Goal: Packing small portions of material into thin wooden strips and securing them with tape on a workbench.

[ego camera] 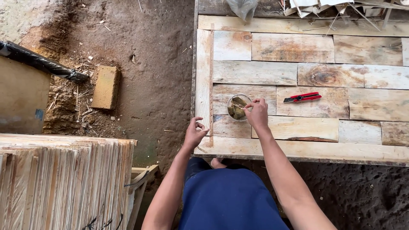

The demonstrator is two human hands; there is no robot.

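Near the middle of the frame, the right hand (257, 113) reaches over a small clear jar (238, 107) standing on the desk (306, 64), its fingertips pinched together at the jar's rim, apparently on something small and thin; what exactly it grips is too small to tell. The jar looks like glass or hard plastic, round and smooth-walled, with dark greenish-brown contents inside. It is probably light but easy to tip, and brittle if glass, so its wall low down seems the safest place to hold it.

The left hand (194, 133) hovers at the desk's lower left edge beside a narrow wooden strip (210, 85) that runs up the frame; thumb and forefinger are closed together, and whether they hold anything cannot be told.

The desk is made of rough, pale, patchy boards with knots and stains. A red utility knife (302, 97) lies right of the jar, apart from it. At lower left stands a stack of thin wooden sheets (64, 179); a brick (105, 87) lies on the earth floor (157, 76).
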